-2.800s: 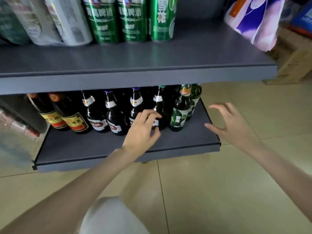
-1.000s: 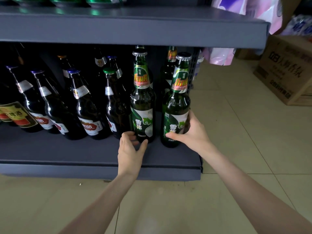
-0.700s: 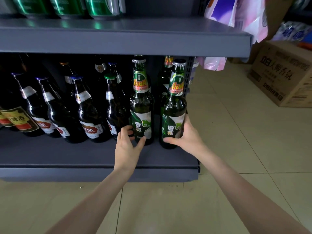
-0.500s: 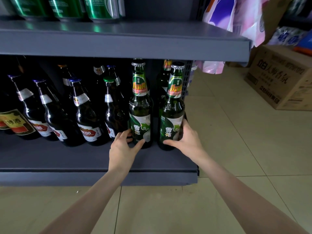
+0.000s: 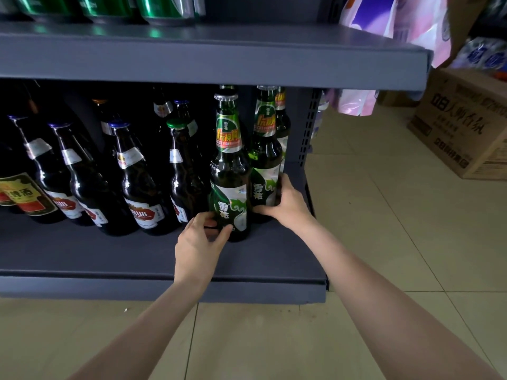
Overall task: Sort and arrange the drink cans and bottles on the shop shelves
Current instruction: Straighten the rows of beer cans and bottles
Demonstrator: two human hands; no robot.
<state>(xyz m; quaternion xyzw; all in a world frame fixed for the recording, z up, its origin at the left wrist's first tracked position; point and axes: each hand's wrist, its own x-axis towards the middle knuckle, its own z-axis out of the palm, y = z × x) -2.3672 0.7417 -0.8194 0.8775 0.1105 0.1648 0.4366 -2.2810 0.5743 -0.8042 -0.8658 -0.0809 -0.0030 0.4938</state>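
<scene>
A: Where are the hands?

B: Both are on the lower dark grey metal shelf, near its right edge. The left hand has its grip wrapped low around a green glass beer bottle with a white and green label, thumb on the front of the label, fingers curled behind the base. That bottle stands upright, a little forward of its neighbours.

A: And the right?

B: The right hand has its grip clamped on a second green glass bottle of the same kind, just beside the first and slightly farther back, close to the shelf's right edge. Fingers go round the right side of the label, thumb low in front. A third green bottle stands behind it, partly hidden.

A: What else is on that shelf?

B: To the left, a row of dark brown glass bottles with silver neck foil and red and white labels, reaching to the left edge of the view. On the upper grey shelf, the bottoms of green metal cans show near the back. A brown cardboard box with printed characters sits on the beige tiled floor off to the right.
</scene>
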